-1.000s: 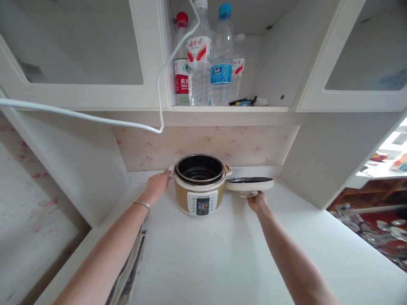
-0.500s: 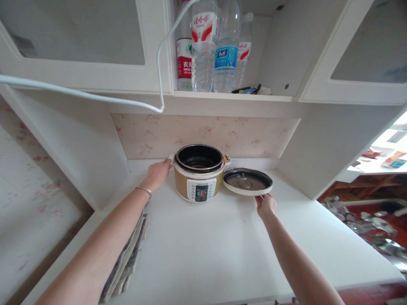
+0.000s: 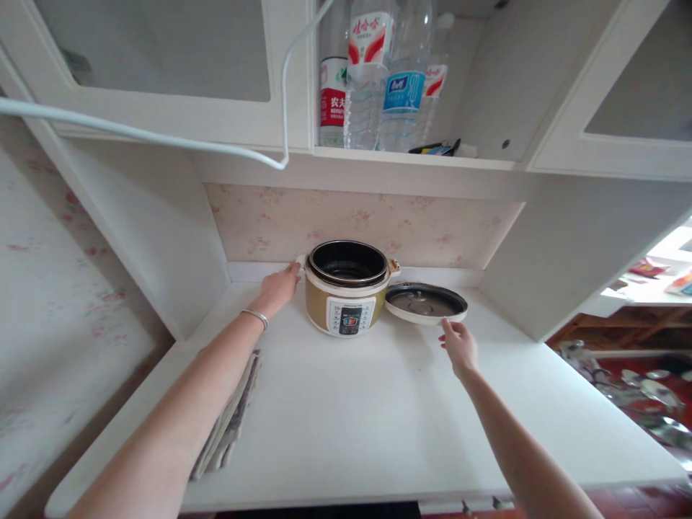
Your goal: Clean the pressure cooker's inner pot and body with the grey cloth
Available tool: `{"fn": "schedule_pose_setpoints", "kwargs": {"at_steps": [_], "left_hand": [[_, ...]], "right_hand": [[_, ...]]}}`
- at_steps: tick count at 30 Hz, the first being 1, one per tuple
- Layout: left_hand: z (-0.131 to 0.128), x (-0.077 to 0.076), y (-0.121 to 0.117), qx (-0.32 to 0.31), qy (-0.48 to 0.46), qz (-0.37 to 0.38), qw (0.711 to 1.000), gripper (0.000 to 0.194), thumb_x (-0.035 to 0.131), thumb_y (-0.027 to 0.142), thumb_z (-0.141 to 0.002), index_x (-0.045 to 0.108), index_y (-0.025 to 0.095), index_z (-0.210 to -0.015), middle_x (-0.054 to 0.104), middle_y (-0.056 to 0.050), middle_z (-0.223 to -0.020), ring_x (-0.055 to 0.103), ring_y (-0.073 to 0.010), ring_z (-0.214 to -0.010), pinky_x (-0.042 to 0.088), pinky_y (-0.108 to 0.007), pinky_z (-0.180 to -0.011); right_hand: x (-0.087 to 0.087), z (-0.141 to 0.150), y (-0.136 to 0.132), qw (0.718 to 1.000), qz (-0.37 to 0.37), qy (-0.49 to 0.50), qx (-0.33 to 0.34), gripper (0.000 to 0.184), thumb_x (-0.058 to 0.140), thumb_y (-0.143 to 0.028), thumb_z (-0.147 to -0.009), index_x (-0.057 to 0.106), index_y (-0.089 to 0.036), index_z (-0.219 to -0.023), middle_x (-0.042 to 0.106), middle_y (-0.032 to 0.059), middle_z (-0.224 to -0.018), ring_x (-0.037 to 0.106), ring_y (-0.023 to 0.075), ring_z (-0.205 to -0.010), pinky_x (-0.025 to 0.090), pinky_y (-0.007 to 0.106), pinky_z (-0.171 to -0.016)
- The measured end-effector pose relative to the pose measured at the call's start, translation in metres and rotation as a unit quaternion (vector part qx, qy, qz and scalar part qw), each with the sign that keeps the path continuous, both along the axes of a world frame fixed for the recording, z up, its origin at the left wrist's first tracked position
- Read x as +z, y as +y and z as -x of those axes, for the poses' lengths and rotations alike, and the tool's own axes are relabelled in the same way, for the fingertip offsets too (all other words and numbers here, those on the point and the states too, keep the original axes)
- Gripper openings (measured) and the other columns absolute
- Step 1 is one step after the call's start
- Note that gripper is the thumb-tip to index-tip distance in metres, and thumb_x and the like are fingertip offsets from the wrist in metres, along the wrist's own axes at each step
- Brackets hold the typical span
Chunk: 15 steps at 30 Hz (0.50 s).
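A gold and white electric pressure cooker (image 3: pixel 316 305) stands uncovered on the white counter, a control panel on its front. Its dark inner pot (image 3: pixel 349 264) shows inside. My left hand (image 3: pixel 280 290) is closed on the cooker's left side handle, with a bracelet at the wrist. Right of the cooker lies its round lid (image 3: pixel 424 301), dark underside up, close against the body. At the lid's front rim is my right hand (image 3: pixel 459 346), fingers loosely bent and apart, fingertips at the edge; whether they still touch it is hard to see.
A folded striped cloth (image 3: pixel 230 418) lies on the counter (image 3: pixel 346 425) beneath my left forearm. Several plastic bottles (image 3: pixel 367 94) stand in the open cabinet overhead. A white cable (image 3: pixel 162 137) hangs across the upper left. Metal items (image 3: pixel 643 389) sit at the far right.
The view has shifted slightly, moving everything right and up. My right hand's fingers have come out from under the lid's rim to its front edge. My left hand stays at the handle.
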<state>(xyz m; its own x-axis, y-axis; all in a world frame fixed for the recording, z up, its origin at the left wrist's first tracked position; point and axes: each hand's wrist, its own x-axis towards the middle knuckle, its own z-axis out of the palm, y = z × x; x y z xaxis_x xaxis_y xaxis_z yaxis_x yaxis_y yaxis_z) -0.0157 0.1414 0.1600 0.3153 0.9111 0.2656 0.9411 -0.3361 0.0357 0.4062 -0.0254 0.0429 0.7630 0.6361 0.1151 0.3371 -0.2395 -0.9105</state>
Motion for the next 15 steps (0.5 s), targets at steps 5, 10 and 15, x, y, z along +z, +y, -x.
{"fn": "schedule_pose_setpoints", "kwargs": {"at_steps": [5, 10, 15], "left_hand": [[0.006, -0.031, -0.032, 0.019, -0.110, -0.010, 0.994, 0.051, 0.037, 0.034, -0.093, 0.031, 0.020, -0.142, 0.033, -0.016, -0.148, 0.058, -0.0281, -0.111, 0.047, -0.037, -0.087], [0.033, -0.076, -0.102, -0.001, -0.196, 0.023, 0.980, 0.031, 0.043, 0.030, -0.091, 0.055, 0.018, -0.117, 0.058, -0.010, -0.121, 0.063, -0.0190, -0.094, 0.047, -0.031, -0.086], [0.111, -0.113, -0.163, 0.059, -0.248, -0.055, 0.965, 0.026, 0.042, 0.035, -0.090, 0.062, 0.021, -0.098, 0.060, -0.008, -0.116, 0.059, -0.0197, -0.102, 0.044, -0.031, -0.094]], "right_hand": [[0.014, -0.018, 0.009, 0.996, 0.056, 0.030, 0.059, 0.054, 0.061, -0.063, -0.066, 0.064, -0.015, -0.090, 0.067, 0.0085, -0.078, 0.061, 0.0167, -0.060, 0.048, 0.028, -0.052], [0.007, -0.009, 0.004, 0.993, 0.082, -0.016, 0.089, 0.052, 0.051, -0.064, -0.073, 0.066, -0.016, -0.085, 0.069, 0.0086, -0.078, 0.061, 0.0168, -0.058, 0.047, 0.029, -0.054], [0.000, 0.035, -0.003, 0.974, 0.122, -0.150, 0.122, 0.051, 0.041, -0.062, -0.080, 0.066, -0.019, -0.072, 0.063, 0.0035, -0.058, 0.059, 0.0186, -0.056, 0.041, 0.028, -0.056]]}}
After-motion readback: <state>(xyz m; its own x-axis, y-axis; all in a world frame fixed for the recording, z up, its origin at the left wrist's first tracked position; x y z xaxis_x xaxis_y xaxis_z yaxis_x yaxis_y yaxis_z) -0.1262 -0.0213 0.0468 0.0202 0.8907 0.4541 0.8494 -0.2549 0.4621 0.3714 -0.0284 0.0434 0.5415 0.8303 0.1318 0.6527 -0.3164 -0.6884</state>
